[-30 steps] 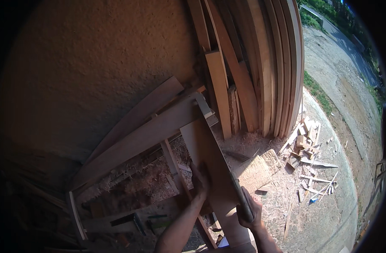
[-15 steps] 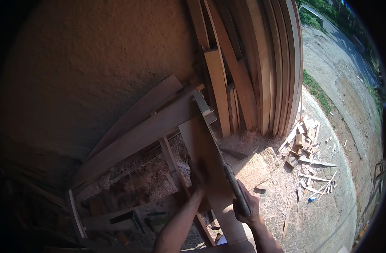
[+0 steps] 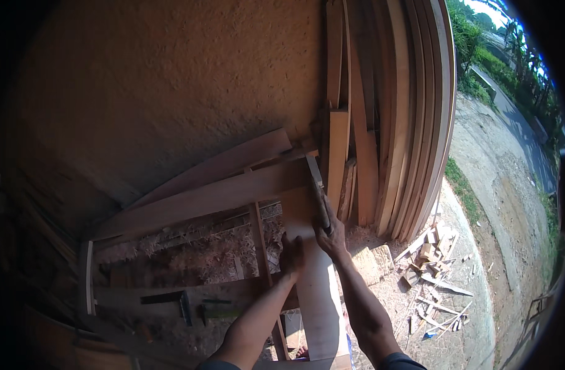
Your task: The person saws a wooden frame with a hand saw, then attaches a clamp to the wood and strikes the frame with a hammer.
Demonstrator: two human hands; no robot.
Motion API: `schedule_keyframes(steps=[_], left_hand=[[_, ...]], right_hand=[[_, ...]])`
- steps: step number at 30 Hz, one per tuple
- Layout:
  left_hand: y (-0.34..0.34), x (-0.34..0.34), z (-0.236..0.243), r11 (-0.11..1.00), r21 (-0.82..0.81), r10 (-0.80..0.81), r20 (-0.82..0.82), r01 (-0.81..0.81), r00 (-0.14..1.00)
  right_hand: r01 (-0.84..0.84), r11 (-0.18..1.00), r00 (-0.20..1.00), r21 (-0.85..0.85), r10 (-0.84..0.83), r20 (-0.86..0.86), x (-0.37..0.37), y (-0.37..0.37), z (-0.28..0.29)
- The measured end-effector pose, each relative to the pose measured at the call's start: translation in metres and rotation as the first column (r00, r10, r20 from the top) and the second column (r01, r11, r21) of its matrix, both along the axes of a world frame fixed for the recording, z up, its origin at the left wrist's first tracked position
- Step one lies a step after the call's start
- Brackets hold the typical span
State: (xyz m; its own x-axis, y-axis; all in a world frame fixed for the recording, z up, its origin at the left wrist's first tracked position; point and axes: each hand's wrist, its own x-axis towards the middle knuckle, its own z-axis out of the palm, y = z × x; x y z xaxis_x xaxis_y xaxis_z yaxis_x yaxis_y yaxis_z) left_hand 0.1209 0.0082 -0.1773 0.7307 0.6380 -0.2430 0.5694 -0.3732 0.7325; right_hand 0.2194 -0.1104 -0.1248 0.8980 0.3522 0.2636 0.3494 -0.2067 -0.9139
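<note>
1. Right hand (image 3: 333,239): ours, fingers closed around one long dark tool (image 3: 324,213). It sits along the right edge of one pale board (image 3: 319,308), close to the far end.
2. Left hand (image 3: 292,256): at the board's left edge, but blurry, so we can't tell if it's gripping or just bracing.
3. Looks like edge work to us. We'd hold the tool flush, push evenly and ease off near the end so it doesn't tip. Left fingers clear of that right edge, folks!
4. The board runs along the right side of a wooden frame (image 3: 190,197), far end near the frame's far right corner. We count one crossbar (image 3: 258,240) left of it.
5. On the frame's near rail: one dark L-shaped tool (image 3: 165,298), plus one greenish thing (image 3: 221,313) just right of it.
6. Past the frame's far right corner, upright planks (image 3: 406,123) overlap too much to count. Same with the offcuts (image 3: 430,259) on the ground; one blue scrap (image 3: 428,335) there.
</note>
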Motion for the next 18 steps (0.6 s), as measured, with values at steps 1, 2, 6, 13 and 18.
schedule_keyframes(steps=[1, 2, 6, 13, 18], left_hand=[[-0.006, 0.002, 0.001, 1.0, -0.001, 0.009, -0.044, -0.009, 0.999], [-0.008, 0.006, 0.005, 1.0, 0.008, 0.017, -0.077, -0.017, 0.997], [0.009, 0.004, -0.033, 0.995, 0.1, -0.028, -0.028, 0.031, 0.999], [-0.009, 0.006, -0.037, 0.989, 0.129, -0.103, 0.278, 0.069, 0.955], [0.031, -0.002, -0.114, 0.932, 0.359, -0.168, 0.294, 0.055, 0.941]], right_hand=[[0.02, 1.0, 0.999, -0.006, -0.02, 0.047, -0.001, -0.004, -0.002], [0.039, 0.999, 0.994, -0.001, -0.039, 0.105, 0.001, -0.006, -0.001], [0.022, 1.0, 0.991, 0.009, -0.023, 0.133, -0.004, 0.002, -0.012], [0.087, 0.994, 0.99, -0.07, -0.078, 0.12, 0.005, -0.01, -0.033], [0.081, 0.989, 0.988, 0.125, -0.096, 0.122, -0.009, 0.02, -0.026]])
